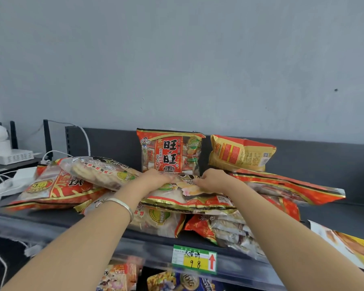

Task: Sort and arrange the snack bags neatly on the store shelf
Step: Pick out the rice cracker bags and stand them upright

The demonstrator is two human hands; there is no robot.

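Grey wall (177,59) rises behind a dark shelf (51,221) heaped with snack bags. At the back an upright bag (170,151), red with large Chinese characters, stands against the shelf's rear panel. Directly in front of it, a person's two bare arms stretch across the pile.

The left hand (156,177) and right hand (212,179) sit just below the upright bag's bottom edge. Their fingers curl down onto the far end of a flat bag (193,201) that tops the heap. Both hands grip it, close together but apart (how far the fingertips wrap under cannot be told). A silver bracelet (122,204) circles the left wrist.

Left of the upright bag, a clear bag (99,171) of pale round crackers lies tilted across a red-and-gold bag (57,190), its near end beside the left hand. Right of the upright bag, a yellow bag (240,153) sits back-side out on top of a long bag (286,185), which slants down toward the right.

Under the flat bag, a cracker bag (158,221) and a crumpled bag (229,229) lie side by side near the shelf's front edge. Below them, on the shelf rail, a green-and-yellow price tag (194,259) with a red arrow reads 98. Far left of the upright bag, white boxes (8,156) and cables (87,140) occupy a separate ledge.
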